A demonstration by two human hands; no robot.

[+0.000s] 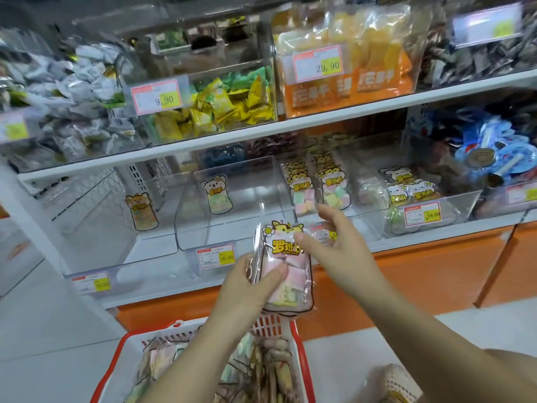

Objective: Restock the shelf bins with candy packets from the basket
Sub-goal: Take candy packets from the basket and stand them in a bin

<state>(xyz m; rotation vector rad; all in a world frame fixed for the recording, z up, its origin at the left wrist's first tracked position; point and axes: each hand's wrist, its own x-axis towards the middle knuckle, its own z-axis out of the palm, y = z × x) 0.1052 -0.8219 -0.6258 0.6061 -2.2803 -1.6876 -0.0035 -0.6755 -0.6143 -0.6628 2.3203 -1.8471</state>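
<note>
My left hand [247, 289] grips a small stack of clear candy packets [286, 251] printed with a cartoon animal and yellow lettering, held upright in front of the lower shelf. My right hand [340, 245] pinches the top right corner of the front packet, thumb on its face. Below them is the red and white basket [116, 359], holding several more packets [261, 370]. Straight behind the held packets is a clear shelf bin [232, 228] with one packet at its back. The bin to its right [319, 187] holds several upright packets of the same kind.
Another clear bin [116, 228] at lower left holds a single packet. The upper shelf [290, 126] carries bins of yellow sweets [220, 112] and orange bags [348, 88]. Price tags hang on the bin fronts. An orange base panel [436, 271] runs under the lower shelf.
</note>
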